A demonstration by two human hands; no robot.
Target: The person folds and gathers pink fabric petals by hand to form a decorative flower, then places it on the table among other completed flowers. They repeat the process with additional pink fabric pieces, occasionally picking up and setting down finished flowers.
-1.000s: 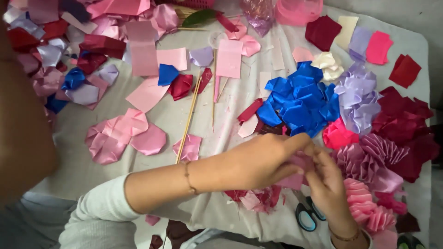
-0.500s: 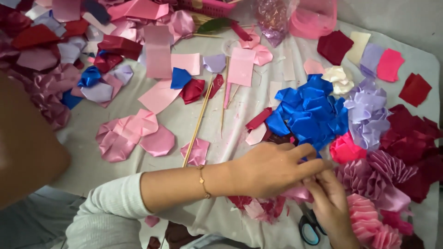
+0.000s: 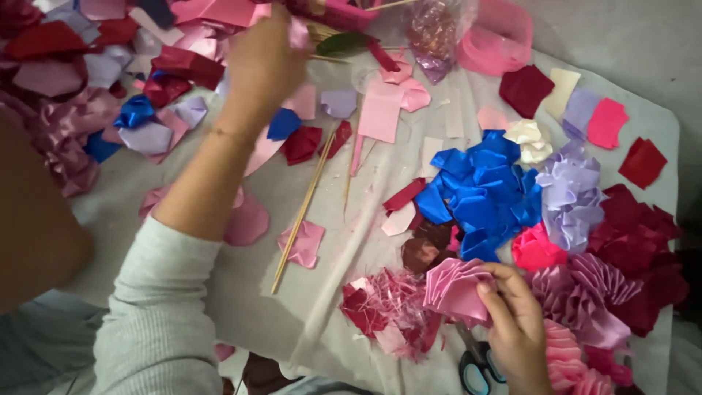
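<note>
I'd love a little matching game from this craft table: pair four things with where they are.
Things:
1. blue ribbons
2. scissors
3. long stick
4. pink fan

Places:
A. in the right hand
B. at the bottom edge, beside the right wrist
C. on the cloth, below the left forearm
D. piled left of the lilac ribbons

Pairs: 1-D, 2-B, 3-C, 4-A

We see a pleated pink ribbon fan (image 3: 455,289), folds spread, lying near the cloth's front edge beside red scraps.
</note>
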